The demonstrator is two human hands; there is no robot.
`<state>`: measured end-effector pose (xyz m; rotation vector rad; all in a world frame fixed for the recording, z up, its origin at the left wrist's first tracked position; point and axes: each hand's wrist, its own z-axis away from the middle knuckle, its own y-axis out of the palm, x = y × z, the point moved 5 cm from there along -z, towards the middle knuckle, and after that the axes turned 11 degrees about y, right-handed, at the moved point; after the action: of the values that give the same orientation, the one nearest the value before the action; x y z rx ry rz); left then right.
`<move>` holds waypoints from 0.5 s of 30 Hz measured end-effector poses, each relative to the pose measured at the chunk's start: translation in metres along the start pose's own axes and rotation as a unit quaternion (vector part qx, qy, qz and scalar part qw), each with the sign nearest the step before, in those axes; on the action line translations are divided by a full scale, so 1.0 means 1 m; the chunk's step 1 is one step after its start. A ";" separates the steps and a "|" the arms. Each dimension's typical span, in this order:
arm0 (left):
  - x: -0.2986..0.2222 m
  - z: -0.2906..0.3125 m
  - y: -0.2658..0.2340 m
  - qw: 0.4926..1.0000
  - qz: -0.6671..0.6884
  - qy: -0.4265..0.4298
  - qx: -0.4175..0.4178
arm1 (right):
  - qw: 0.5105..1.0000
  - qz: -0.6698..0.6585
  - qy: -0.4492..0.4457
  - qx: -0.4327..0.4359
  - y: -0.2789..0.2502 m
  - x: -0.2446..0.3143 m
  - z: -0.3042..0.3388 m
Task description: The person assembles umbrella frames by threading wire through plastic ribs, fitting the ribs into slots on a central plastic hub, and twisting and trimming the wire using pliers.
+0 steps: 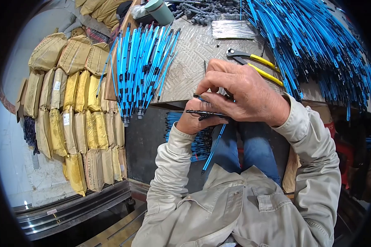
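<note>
Both hands are together in front of my lap, just off the table's near edge. My left hand point(188, 122) is closed around a slim blue strip with black fittings point(213, 149), whose blue length hangs below the fingers. A dark, ribbed thin piece point(200, 112) with a fine wire end crosses the left hand. Over it, my right hand point(247, 91) is bent in a pinch, its fingertips at the black parts. What exactly lies between those fingertips is mostly hidden. Beyond the right hand, yellow-handled cutting pliers point(264, 61) rest on the table.
A bundle of blue strips point(142, 66) lies at the table's left edge, and a large heap point(313, 45) at right. Silvery wires point(233, 29), grey plastic fittings point(202, 10) and a green-grey cup point(158, 11) sit farther back. Brown and yellow packages point(76, 107) are stacked at left.
</note>
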<state>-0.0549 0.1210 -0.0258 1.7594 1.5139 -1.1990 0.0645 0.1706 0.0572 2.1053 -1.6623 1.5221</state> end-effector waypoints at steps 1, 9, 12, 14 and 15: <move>0.000 0.000 0.000 1.000 -0.006 -0.010 0.004 | 1.000 0.003 0.002 0.000 -0.001 0.001 0.000; -0.003 -0.007 0.004 0.997 -0.033 0.027 0.059 | 0.994 0.102 0.021 -0.016 -0.005 0.008 -0.008; 0.001 -0.003 0.006 0.996 0.019 -0.016 0.082 | 0.989 0.133 0.068 0.006 -0.027 0.012 0.003; 0.005 -0.004 0.011 0.981 0.173 -0.059 0.065 | 0.981 0.149 0.113 0.044 -0.038 0.008 0.016; 0.004 -0.004 0.011 0.981 0.175 -0.055 0.060 | 0.980 0.158 0.114 0.049 -0.041 0.008 0.022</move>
<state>-0.0434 0.1239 -0.0289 1.9053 1.0313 -1.2013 0.1097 0.1696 0.0717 1.6843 -1.9379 1.8863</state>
